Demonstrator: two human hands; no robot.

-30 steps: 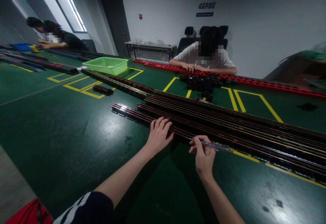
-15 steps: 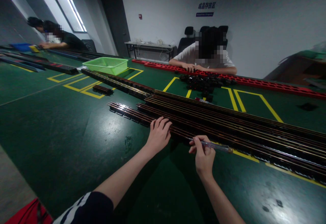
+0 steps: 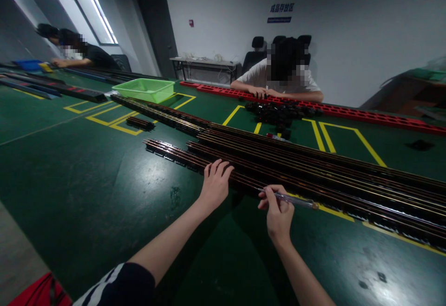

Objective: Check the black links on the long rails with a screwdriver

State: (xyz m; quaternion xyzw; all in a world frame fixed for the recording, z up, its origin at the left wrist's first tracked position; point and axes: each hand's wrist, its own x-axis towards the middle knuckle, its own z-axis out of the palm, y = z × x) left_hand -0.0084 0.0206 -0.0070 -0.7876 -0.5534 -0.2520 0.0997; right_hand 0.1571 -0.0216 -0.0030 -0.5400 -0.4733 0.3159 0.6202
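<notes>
Both hands meet the rails (image 3: 313, 171): left hand (image 3: 215, 184), fingers spread, best presses the near one flat while right hand (image 3: 278, 214), pinching a tool (image 3: 291, 199), works it level.

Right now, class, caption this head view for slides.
Left hand rests on long dark rails; right hand holds a slim clear-handled tool.

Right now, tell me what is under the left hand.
The left hand rests on the nearest dark rails; the stretch beneath its palm is covered. The rails lie on the green table.
</notes>
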